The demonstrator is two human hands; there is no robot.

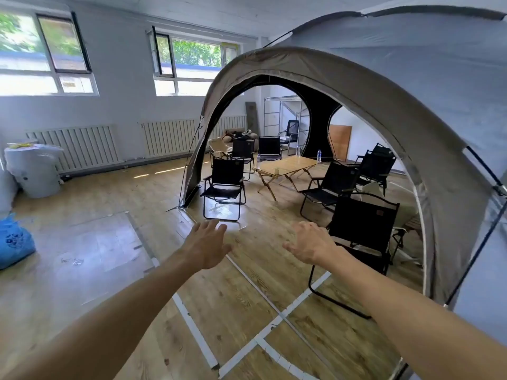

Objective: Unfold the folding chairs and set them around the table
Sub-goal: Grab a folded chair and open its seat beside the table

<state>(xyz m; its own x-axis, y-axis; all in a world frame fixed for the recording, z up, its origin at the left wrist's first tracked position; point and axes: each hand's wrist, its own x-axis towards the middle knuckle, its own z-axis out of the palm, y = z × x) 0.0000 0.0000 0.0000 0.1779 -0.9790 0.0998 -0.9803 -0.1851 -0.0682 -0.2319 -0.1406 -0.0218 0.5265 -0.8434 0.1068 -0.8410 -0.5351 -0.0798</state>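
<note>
Both hands are out in front, fingers spread wide, holding nothing: left hand [204, 246] over bare floor, right hand [310, 244] just by the nearest black chair [362, 231]. That chair stands open at the tent [384, 86] door, its back to us, w/ its right side cut off by the tent wall. More open black chairs [225, 187] ring the wood table [288, 165] inside. Water bottles [319, 155] stand on the table. A white roll [33, 171] and blue bag [15, 242] sit far left by the radiators [74, 146]. Stuff at the back of the tent is too small to tell.
</note>
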